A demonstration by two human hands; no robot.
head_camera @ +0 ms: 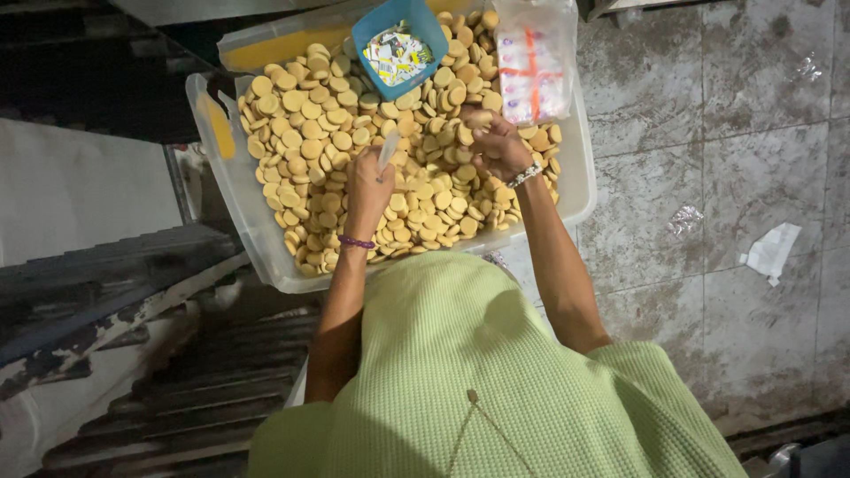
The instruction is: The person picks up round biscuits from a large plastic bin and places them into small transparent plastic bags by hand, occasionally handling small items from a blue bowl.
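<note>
Left hand [367, 184] fingers pinch clear wrapper [388, 150]; right hand [498, 146] fingers grip biscuits [481, 118].

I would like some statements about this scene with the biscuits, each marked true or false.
1. The clear plastic tub is full of round tan biscuits. True.
2. A blue container with small packets lies on the biscuits. True.
3. The left hand is empty. False: it holds a small whitish object; what it is cannot be told.
4. The right hand rests on the floor. False: it is over the tub, fingers at the biscuits.
5. The person wears a red top. False: the top is light green.
6. A clear bag with red markings stands at the tub's far end. True.
</note>
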